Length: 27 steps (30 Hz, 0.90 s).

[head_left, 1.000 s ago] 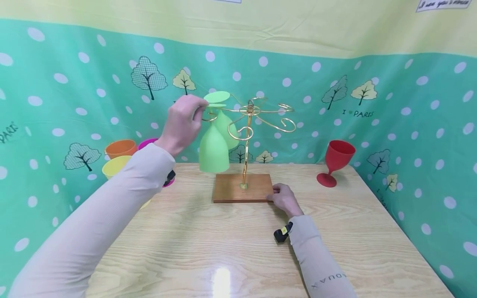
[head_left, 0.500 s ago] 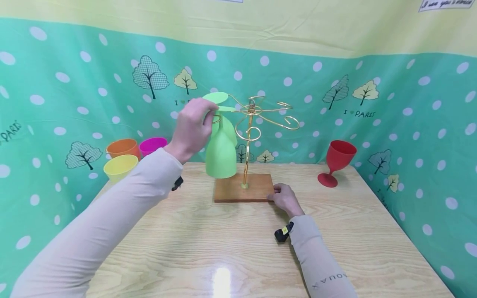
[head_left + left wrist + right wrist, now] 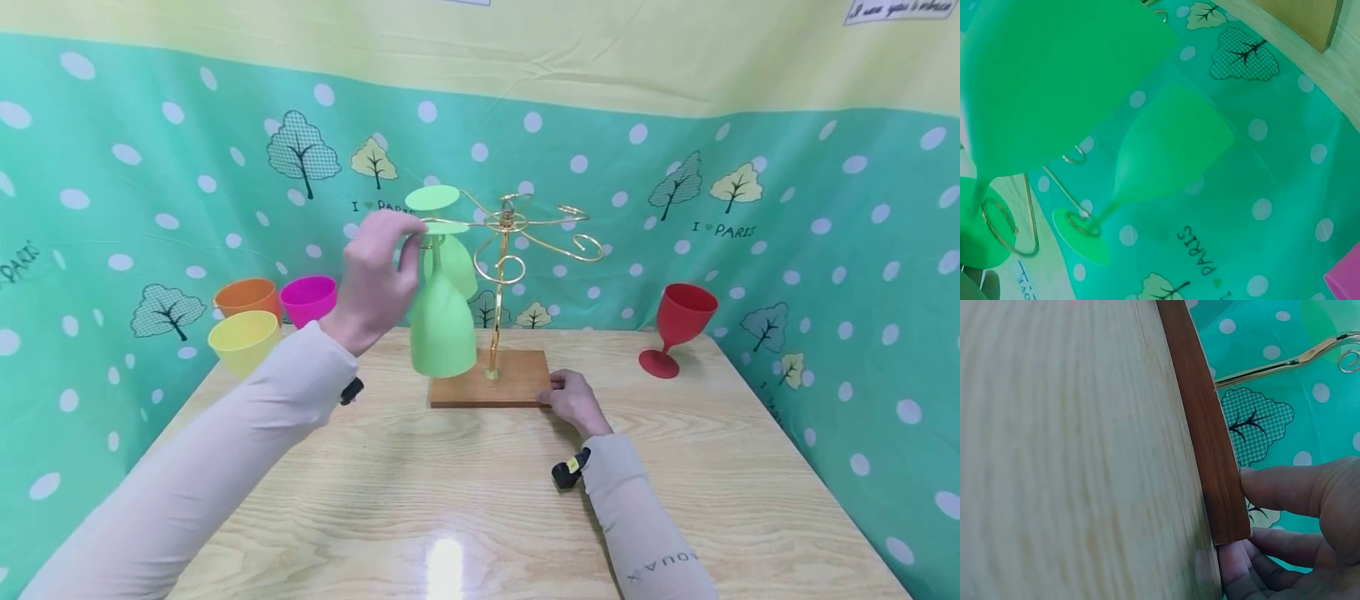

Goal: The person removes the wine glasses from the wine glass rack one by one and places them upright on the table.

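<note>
My left hand pinches the foot of a light green goblet, which hangs upside down at the left of a gold wire rack. In the left wrist view a wire curl lies about this goblet's stem, just under its foot. A second green goblet hangs inverted behind it, its stem in another curl. My right hand holds the front right corner of the rack's brown wooden base, with the thumb on top and other fingers at the edge and below.
An orange cup, a yellow cup and a magenta cup stand at the table's left, partly behind my left arm. A red goblet stands upright at the right. A patterned cloth hangs around the table.
The near green goblet has moved right and down with my left hand, which ends slightly lower. The rack's front curl has shifted a little to the right. My right hand stays on the base.
</note>
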Motion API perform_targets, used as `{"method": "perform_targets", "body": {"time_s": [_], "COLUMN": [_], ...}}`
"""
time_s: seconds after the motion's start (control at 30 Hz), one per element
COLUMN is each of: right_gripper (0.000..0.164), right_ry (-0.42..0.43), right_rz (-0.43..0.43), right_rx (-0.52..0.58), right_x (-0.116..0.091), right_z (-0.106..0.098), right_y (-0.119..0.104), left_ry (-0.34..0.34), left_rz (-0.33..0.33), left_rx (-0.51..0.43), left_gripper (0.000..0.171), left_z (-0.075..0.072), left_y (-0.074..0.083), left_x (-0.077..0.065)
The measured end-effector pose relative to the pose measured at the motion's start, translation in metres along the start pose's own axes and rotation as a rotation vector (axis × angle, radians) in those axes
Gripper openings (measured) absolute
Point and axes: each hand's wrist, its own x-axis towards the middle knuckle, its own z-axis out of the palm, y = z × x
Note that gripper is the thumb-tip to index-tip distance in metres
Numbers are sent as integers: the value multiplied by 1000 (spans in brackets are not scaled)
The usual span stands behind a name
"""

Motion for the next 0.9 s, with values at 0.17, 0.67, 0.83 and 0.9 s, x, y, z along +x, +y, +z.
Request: {"method": "perform_targets", "body": {"time_s": [0.17,0.67,0.83,0.9], "right_gripper": [52,52,57,57], "right_ry": [4,-13,-40,-31], "right_rz": [-7,-4,4,-14], "right_rx": [-5,-15,18,25], "right_x": [-2,-2,-4,-6], "right_z": [-2,-3,-8,-11], "right_y": [-1,0,-2,-4], "left_ry": [59,125,89,76], "left_rz": [-51,-313,-477,-559], "left_rx": [0,102,89,71], "left_gripper": [9,10,10,10], "left_z": [-17,-39,-34,-30], "left_y": [1,-5,-3,-2], "left_x": [-10,-75,-107,-119]}}
